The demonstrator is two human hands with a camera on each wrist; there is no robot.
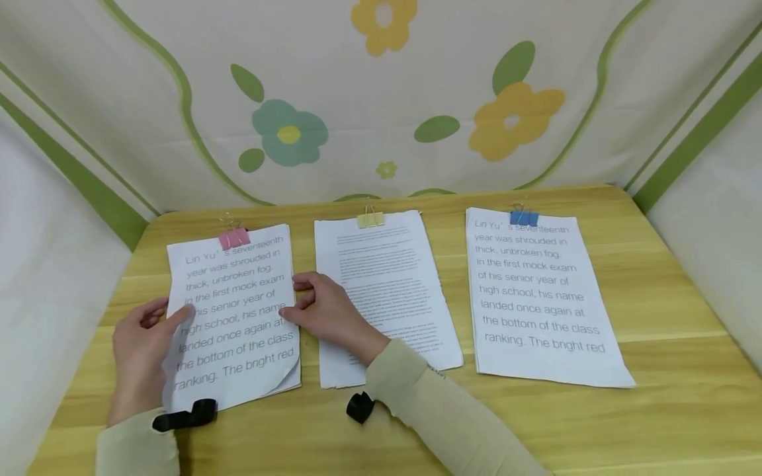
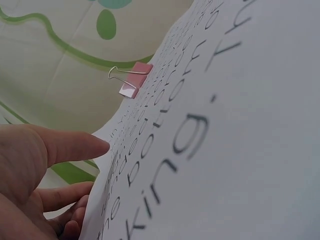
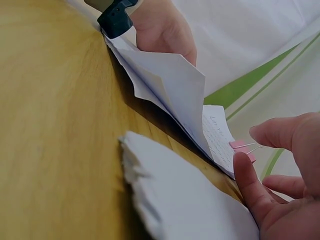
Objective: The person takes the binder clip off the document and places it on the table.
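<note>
Lying at the left of the table (image 1: 381,430), a left stack (image 1: 235,317) of printed sheets under a pink clip (image 1: 234,238) at its top edge. Gripped at its left edge by the left hand (image 1: 139,354): thumb on the printed face, the other fingers (image 2: 65,200) curled beneath the edge, as seen from the left wrist. Lifted a little off the wood along that side, sheets fanning apart at the lower corner in the right wrist view. Curling up too at the lower right corner. Touched at its right edge by the right hand (image 1: 327,311), fingers loosely bent, thumb and forefinger at the paper's margin; a firm pinch or only a touch, cannot tell. Resting partly over the middle stack (image 1: 387,291), that same hand and its sleeve. Fastened with a yellow clip (image 1: 370,220), small dense print on this one. Further right and well apart, a right stack (image 1: 542,297) in large print, held by a blue clip (image 1: 524,217), flat on the table.
</note>
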